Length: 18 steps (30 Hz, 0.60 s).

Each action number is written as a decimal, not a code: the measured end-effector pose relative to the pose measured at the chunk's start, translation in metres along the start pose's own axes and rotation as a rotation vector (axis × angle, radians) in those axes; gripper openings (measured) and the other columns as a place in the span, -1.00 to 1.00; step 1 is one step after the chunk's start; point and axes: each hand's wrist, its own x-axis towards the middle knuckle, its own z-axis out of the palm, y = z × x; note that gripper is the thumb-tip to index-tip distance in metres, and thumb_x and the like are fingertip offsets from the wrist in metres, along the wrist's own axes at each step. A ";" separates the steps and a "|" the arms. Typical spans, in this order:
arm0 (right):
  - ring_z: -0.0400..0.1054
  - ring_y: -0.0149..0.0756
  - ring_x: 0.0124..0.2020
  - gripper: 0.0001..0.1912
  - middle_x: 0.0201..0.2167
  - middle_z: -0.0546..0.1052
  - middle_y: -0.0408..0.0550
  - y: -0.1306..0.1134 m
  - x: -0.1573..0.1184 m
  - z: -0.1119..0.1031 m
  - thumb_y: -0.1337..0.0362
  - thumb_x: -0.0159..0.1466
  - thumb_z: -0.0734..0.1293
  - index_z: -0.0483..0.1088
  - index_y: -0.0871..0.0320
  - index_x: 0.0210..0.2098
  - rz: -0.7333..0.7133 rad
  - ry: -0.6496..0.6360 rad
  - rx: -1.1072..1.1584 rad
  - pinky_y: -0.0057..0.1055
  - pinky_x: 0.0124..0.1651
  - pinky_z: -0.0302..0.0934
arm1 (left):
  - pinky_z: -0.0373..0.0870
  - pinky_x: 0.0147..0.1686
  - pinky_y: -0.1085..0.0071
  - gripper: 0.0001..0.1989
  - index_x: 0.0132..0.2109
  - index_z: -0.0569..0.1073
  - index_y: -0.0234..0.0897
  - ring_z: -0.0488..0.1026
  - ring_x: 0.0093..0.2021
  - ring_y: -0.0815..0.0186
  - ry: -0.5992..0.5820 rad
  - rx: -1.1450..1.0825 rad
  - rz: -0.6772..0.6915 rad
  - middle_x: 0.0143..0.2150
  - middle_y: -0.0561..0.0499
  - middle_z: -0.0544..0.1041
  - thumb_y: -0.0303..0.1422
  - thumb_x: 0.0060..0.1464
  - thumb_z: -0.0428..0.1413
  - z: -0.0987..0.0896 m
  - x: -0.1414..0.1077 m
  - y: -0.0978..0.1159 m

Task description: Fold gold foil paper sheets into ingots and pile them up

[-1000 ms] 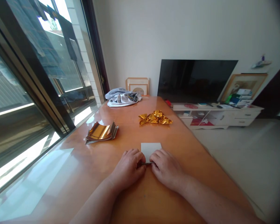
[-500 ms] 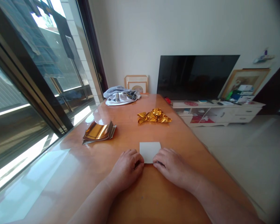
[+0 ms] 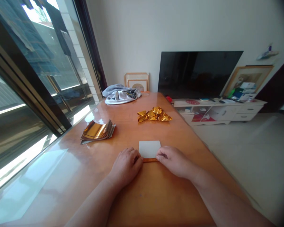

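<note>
A small sheet of foil paper [image 3: 149,148] lies pale side up on the wooden table. Along its near edge runs a narrow folded strip showing the orange-gold side. My left hand [image 3: 127,163] rests on the table with curled fingers, its thumb and fingertips pinching the left end of that fold. At the right end, the thumb and fingers of my right hand [image 3: 171,159] are closed on the same edge. Ahead and to the left sits a stack of gold foil sheets [image 3: 97,130], curling upward. Folded gold foil pieces [image 3: 155,114] lie in a cluster beyond the sheet.
The glossy table [image 3: 142,198] stretches away from me, its right edge dropping to the floor. Bunched grey cloth [image 3: 120,96] lies at the far end. A glass sliding door [image 3: 38,69] borders the left. A television [image 3: 198,75] and a low white cabinet [image 3: 227,113] stand beyond.
The near edge of the sheet has turned up into a thin strip, showing gold where it was pale. Both hands remain at its ends. The view has tilted slightly.
</note>
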 end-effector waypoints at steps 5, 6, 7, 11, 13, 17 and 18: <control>0.35 -0.32 -0.35 -0.87 -0.39 0.53 -0.14 0.008 0.004 0.004 0.24 0.29 0.29 0.43 0.10 -0.37 0.091 0.037 0.024 -0.45 -0.35 0.07 | 0.19 -0.30 0.38 -0.77 -0.40 0.36 -0.23 0.37 -0.29 0.28 0.021 0.020 -0.074 -0.35 0.00 0.43 -0.29 0.23 0.04 0.004 0.004 0.000; 0.35 -0.31 -0.35 -0.86 -0.38 0.53 -0.14 0.008 0.004 0.005 0.24 0.29 0.29 0.43 0.10 -0.38 0.093 0.040 0.014 -0.45 -0.35 0.07 | 0.19 -0.31 0.39 -0.77 -0.41 0.36 -0.23 0.37 -0.30 0.28 0.023 0.023 -0.086 -0.35 0.00 0.43 -0.28 0.22 0.05 0.005 0.005 0.000; 0.36 -0.31 -0.34 -0.85 -0.38 0.53 -0.13 0.009 0.004 0.005 0.23 0.28 0.29 0.43 0.10 -0.39 0.094 0.043 0.006 -0.45 -0.35 0.07 | 0.19 -0.31 0.39 -0.77 -0.41 0.36 -0.23 0.37 -0.30 0.28 0.026 0.025 -0.095 -0.36 0.00 0.43 -0.28 0.22 0.05 0.006 0.005 0.000; 0.37 -0.31 -0.32 -0.83 -0.36 0.54 -0.12 0.010 0.004 0.007 0.21 0.28 0.28 0.43 0.10 -0.41 0.107 0.052 -0.004 -0.45 -0.35 0.06 | 0.20 -0.31 0.40 -0.77 -0.42 0.36 -0.23 0.37 -0.31 0.30 0.035 0.035 -0.096 -0.37 0.01 0.43 -0.30 0.22 0.04 0.008 0.007 -0.003; 0.37 -0.31 -0.33 -0.82 -0.36 0.54 -0.12 0.010 0.005 0.008 0.20 0.28 0.28 0.43 0.10 -0.41 0.117 0.054 -0.008 -0.46 -0.37 0.05 | 0.20 -0.31 0.40 -0.75 -0.44 0.34 -0.23 0.38 -0.31 0.30 0.036 0.047 -0.095 -0.37 0.00 0.43 -0.30 0.22 0.03 0.009 0.008 -0.004; 0.35 -0.33 -0.38 -0.82 -0.40 0.54 -0.14 0.011 0.006 0.008 0.19 0.26 0.28 0.43 0.10 -0.42 0.143 0.048 -0.021 -0.46 -0.41 0.01 | 0.21 -0.30 0.40 -0.77 -0.43 0.35 -0.23 0.38 -0.31 0.30 0.022 0.059 -0.111 -0.36 0.00 0.45 -0.29 0.20 0.04 0.009 0.010 -0.004; 0.35 -0.33 -0.39 -0.82 -0.41 0.54 -0.15 0.011 0.006 0.008 0.19 0.26 0.29 0.43 0.10 -0.42 0.151 0.048 -0.025 -0.46 -0.42 -0.01 | 0.21 -0.31 0.40 -0.78 -0.42 0.35 -0.23 0.39 -0.31 0.29 0.017 0.056 -0.116 -0.36 0.00 0.45 -0.29 0.20 0.05 0.009 0.010 -0.004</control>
